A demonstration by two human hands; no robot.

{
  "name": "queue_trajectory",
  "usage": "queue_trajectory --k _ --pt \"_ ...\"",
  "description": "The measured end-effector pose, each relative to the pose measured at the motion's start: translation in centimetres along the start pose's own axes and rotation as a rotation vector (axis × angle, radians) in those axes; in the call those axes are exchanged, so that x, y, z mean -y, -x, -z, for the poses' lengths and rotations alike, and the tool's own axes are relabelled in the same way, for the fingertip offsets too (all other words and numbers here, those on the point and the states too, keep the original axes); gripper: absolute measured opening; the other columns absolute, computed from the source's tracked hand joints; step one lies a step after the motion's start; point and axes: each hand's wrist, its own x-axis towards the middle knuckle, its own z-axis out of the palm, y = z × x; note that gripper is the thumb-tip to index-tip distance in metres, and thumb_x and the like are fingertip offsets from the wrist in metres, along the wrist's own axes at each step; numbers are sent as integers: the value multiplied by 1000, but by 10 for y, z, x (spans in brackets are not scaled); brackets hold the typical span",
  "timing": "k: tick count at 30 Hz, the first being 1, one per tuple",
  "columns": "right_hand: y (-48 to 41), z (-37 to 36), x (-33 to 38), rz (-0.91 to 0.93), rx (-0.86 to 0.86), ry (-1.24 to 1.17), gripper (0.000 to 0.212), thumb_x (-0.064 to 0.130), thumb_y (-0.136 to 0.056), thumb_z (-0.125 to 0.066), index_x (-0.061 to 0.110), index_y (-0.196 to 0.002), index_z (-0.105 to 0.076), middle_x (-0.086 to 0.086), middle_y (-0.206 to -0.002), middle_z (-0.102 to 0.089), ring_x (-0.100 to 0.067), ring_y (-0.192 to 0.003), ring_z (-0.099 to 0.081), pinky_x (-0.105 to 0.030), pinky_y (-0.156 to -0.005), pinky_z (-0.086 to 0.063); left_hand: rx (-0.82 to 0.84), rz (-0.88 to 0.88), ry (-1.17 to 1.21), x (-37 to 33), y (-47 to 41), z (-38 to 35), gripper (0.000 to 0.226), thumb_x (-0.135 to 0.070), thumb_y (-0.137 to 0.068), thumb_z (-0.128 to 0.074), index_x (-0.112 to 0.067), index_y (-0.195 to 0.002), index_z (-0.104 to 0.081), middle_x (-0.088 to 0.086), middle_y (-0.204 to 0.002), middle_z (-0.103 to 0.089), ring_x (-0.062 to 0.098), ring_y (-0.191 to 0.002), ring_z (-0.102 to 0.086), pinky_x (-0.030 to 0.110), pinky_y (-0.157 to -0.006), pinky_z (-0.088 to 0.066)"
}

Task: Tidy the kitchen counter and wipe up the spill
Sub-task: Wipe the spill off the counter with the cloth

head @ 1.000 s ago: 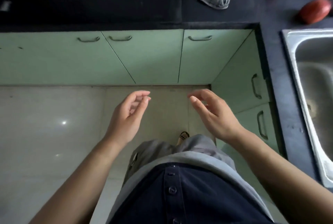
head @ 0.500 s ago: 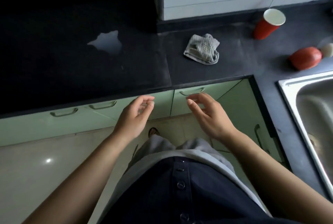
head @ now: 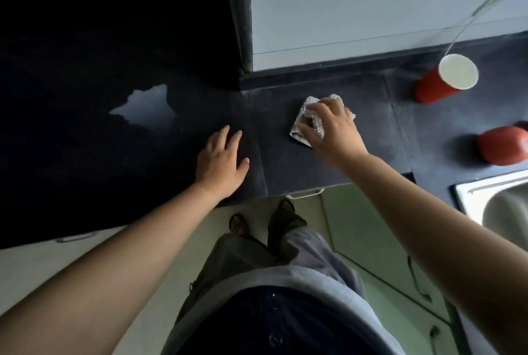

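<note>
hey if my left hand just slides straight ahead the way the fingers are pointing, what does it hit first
Bare dark counter first. The left hand lies flat, fingers aimed at the back wall. The spill sits off to the left of that line, so it would likely pass beside it and reach the wall's base.

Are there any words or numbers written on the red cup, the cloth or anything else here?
None can be read. The red paper cup, the grey crumpled cloth under the right hand and the round red object show no print, and the dark counter is plain.
</note>
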Motion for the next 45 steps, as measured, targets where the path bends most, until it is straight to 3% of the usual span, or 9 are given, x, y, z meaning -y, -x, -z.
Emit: queue_trajectory --k 6,11,14,19,23,30,36,41,45 --pt "-32 -20 -40 129 132 294 47 49 -86 -53 33 -130 -47 -3 -147 -32 -34 -136 -19 -61 -106 -13 26 22 -53 -3 4 -16 62 -44 -93 -39 -22 -148 -19 6 -159 -7 30 -145 -5 50 -112 -17" --pt "-21 -18 -60 157 118 281 52 56 -82 -47 32 -127 -52 -3 -147 -36 -33 -134 -28 -55 -94 -31 45 46 -139 -1 5 -20 64 -46 -93 -37 -26 -149 -11 4 -159 -1 28 -145 -1 49 -112 -15" --pt "-19 -19 -63 109 99 217 49 51 -82 -60 30 -125 -54 -5 -144 -39 -36 -130 -32 -51 -86 -40 50 56 -162 -4 4 -21 64 -46 -93 -36 -25 -149 -12 6 -159 -3 30 -145 -3 50 -112 -18" --pt "-30 -19 -54 171 48 60 37 35 -77 -71 20 -110 -66 -14 -124 -53 -42 -100 -49 -46 -70 -54 76 65 -141 -6 4 -16 64 -44 -94 -36 -24 -149 -11 4 -159 0 28 -146 -1 49 -114 -17" --pt "-26 -29 -19 228 48 -41 36 33 -76 -71 20 -109 -67 -14 -114 -59 -38 -90 -54 -36 -82 -45 23 65 -19 -2 6 -3 59 -42 -94 -38 -22 -147 -22 3 -158 -16 23 -144 -16 48 -113 -23" --pt "-9 -72 83 300 54 -120 31 31 -77 -71 20 -105 -67 -9 -107 -61 -30 -88 -54 -30 -81 -41 -174 42 127 66 30 23 60 -46 -87 -33 -15 -138 -41 7 -145 -43 23 -133 -38 44 -105 -37" --pt "-10 -120 161 150 -65 -126 31 30 -81 -68 21 -110 -65 -10 -104 -60 -33 -88 -52 -31 -80 -40 -181 16 80 180 43 57 58 -45 -88 -36 -14 -136 -44 9 -142 -45 26 -132 -40 43 -104 -36" --pt "-16 -168 194 -40 -113 78 35 38 -86 -58 23 -117 -56 -12 -118 -50 -37 -97 -45 -40 -77 -45 -190 17 -25 270 26 77 55 -42 -85 -37 -11 -128 -52 11 -138 -50 31 -126 -46 47 -97 -41" --pt "-13 -193 205 -206 -189 146 34 36 -86 -56 24 -118 -56 -12 -131 -46 -38 -118 -36 -51 -92 -31 -207 8 -76 310 3 85 48 -33 -88 -47 -12 -130 -49 12 -143 -43 34 -130 -41 56 -96 -40"
